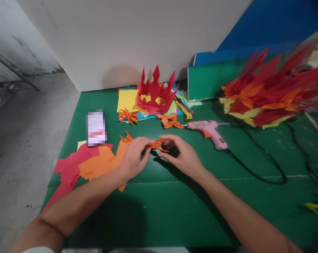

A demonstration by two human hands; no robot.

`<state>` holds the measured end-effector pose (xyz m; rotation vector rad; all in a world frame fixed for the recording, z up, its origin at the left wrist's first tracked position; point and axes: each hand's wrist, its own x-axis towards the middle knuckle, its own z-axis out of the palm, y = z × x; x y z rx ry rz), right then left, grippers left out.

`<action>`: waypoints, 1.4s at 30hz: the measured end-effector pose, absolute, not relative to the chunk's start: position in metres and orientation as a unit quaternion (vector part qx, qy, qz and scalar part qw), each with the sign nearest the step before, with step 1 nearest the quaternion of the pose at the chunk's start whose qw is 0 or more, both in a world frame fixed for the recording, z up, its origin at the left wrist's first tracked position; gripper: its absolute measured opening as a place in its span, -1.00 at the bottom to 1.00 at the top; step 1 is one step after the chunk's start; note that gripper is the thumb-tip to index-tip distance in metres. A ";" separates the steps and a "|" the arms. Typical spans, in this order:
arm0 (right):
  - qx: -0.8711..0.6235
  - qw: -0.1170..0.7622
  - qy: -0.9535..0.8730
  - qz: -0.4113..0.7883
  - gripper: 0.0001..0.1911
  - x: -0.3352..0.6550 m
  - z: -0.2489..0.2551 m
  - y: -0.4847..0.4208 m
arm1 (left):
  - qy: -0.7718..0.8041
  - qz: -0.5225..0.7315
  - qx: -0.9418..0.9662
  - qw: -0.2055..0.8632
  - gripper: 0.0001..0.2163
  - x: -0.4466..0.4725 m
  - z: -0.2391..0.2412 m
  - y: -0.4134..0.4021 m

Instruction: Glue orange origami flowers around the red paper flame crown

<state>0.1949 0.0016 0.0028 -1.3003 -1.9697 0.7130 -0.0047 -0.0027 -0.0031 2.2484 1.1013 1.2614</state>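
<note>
An orange folded-paper piece [159,144] is held between both hands, just above the green table. My left hand [135,154] pinches its left end between thumb and fingers. On the other side, my right hand [183,153] curves its thumb and fingers around the right end. Beside my left hand stands another orange folded piece [126,138]. Farther back lie a spiky orange paper flower [128,116] and more orange folded paper pieces [169,121]. A pink glue gun [210,131] rests to the right, its nozzle touching or close to those pieces.
A red paper crown [155,96] sits on coloured sheets with a yellow utility knife [183,107] beside it. Red and orange paper strips [95,160] and a phone [96,127] lie left. A large flame-like paper piece [266,91] stands right; the glue gun's black cord [259,177] loops nearby.
</note>
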 end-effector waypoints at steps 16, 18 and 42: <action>-0.446 0.446 -0.666 0.397 -0.92 0.186 0.004 -0.006 | 0.415 0.466 0.745 0.234 -0.74 -0.003 -0.004 -0.003; -0.453 0.445 -0.676 0.374 -0.94 0.186 0.004 -0.006 | 0.422 0.463 0.742 0.239 -0.78 -0.003 -0.005 -0.002; -0.412 0.392 -0.800 0.192 -0.91 0.192 0.022 -0.006 | 0.395 0.467 0.689 0.388 -0.90 0.001 0.001 -0.004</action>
